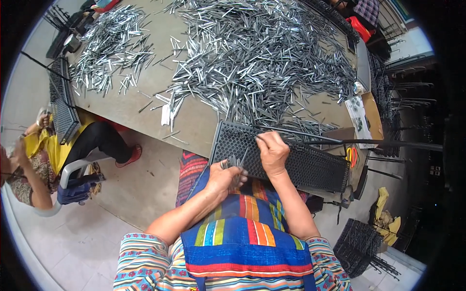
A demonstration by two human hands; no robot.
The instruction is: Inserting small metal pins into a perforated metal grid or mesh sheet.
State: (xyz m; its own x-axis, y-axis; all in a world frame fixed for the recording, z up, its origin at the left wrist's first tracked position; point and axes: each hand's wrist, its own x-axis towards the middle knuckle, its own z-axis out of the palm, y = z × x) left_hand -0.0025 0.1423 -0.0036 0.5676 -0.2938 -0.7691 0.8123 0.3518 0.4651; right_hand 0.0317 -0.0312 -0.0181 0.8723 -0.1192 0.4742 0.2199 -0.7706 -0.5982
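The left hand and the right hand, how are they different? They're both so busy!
The left hand grips a bunch of thin grey pieces; the right hand shows no bunch, and whether its fingertips hold something is too small to tell.
The left hand is lower in the picture; the right hand is higher.
Both are bare, with bent fingers, at the black holey tray.
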